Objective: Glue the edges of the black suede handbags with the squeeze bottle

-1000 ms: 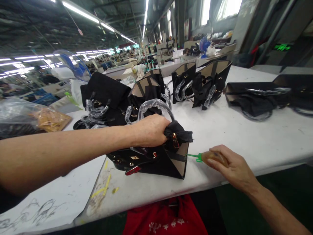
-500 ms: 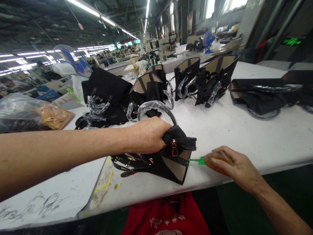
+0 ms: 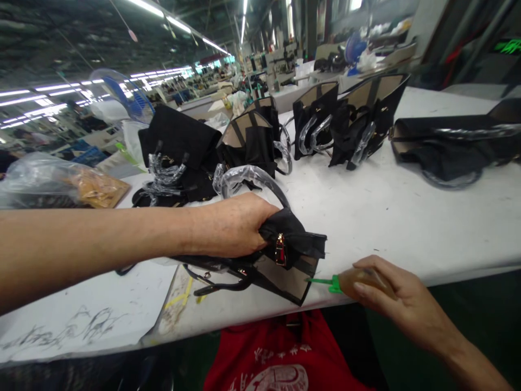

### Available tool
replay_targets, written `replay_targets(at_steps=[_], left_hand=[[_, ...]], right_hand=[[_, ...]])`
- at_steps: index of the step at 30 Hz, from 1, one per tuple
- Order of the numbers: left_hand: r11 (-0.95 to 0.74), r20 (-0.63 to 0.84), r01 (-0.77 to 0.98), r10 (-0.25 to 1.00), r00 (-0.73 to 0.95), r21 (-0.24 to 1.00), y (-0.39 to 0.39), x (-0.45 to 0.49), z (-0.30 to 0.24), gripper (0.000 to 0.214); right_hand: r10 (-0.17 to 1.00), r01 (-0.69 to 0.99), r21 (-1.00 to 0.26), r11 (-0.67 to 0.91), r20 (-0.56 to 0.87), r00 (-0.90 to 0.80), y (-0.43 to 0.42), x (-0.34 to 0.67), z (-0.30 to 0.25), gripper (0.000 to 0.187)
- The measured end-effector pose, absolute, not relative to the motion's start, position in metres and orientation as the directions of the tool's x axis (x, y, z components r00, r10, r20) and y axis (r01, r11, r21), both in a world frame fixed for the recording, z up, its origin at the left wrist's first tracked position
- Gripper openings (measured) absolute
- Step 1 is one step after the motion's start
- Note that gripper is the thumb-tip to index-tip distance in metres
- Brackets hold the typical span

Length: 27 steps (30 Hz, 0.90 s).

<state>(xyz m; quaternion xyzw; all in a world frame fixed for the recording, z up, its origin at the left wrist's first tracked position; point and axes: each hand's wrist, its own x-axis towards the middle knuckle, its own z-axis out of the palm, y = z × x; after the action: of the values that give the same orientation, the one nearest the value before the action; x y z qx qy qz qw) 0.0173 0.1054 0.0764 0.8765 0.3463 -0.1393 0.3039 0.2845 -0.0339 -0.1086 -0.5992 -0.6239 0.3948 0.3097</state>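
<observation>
Black handbag (image 3: 293,243) lies on its side at the table's (image 3: 386,217) front edge, with the left hand (image 3: 232,225) clenched round its bunched top. The right hand (image 3: 393,297) sits just right of it, pinching a green-tipped tool (image 3: 328,282) aimed left at the beige end panel (image 3: 283,272).

A black handbag (image 3: 299,245) with a tan side panel and gold clasp lies flattened at the counter's (image 3: 386,217) near edge; a green-nozzled amber bottle (image 3: 345,281) points at that panel.
</observation>
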Motion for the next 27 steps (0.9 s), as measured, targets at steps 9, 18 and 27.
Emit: replay_targets(at_steps=[9,18,27], left_hand=[[-0.420,-0.509,0.735,0.535,0.674,0.533,0.087,0.003,0.075,0.035],[-0.264,-0.511,0.740,0.580,0.634,0.618,0.069,-0.010,0.072,0.037],[-0.074,-0.541,0.708,0.592,0.597,0.702,0.062,-0.018,0.063,0.034]], right_hand=[[0.991,0.545,-0.829,0.126,0.075,-0.115,-0.051,0.272,-0.105,0.019],[0.991,0.553,-0.823,0.129,0.127,-0.042,-0.058,0.266,-0.106,0.017],[0.989,0.568,-0.817,0.103,0.143,0.027,-0.055,0.265,-0.107,0.019]])
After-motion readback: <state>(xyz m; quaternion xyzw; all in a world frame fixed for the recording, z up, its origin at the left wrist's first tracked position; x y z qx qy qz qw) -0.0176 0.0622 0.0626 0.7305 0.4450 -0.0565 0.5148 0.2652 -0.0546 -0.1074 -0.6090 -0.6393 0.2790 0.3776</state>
